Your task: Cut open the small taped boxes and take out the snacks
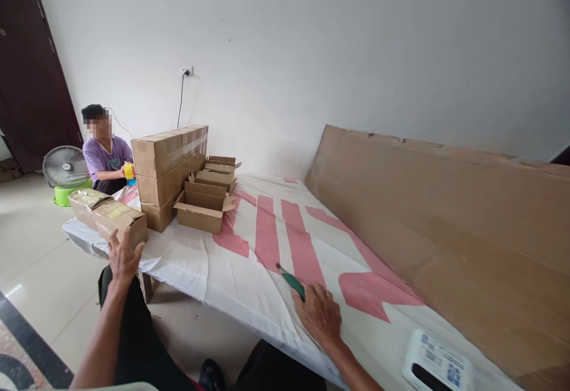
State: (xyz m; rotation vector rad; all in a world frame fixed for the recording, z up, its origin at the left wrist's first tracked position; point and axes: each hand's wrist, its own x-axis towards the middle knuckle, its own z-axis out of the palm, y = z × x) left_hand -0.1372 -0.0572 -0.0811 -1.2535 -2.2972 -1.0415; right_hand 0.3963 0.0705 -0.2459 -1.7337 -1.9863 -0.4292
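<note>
My left hand (123, 255) is stretched out with fingers apart, touching the near end of a taped cardboard box (116, 218) at the table's left corner. My right hand (319, 313) rests on the white and pink table cover (267, 242) and grips a green-handled cutter (291, 281), whose blade points away from me.
A stack of long taped cartons (168, 168) and several open small boxes (205, 199) stand at the far left. A large cardboard sheet (445, 224) leans along the right. A white device (439, 362) lies near me. A seated person (107, 156) holds yellow tape; a fan (66, 167) stands behind.
</note>
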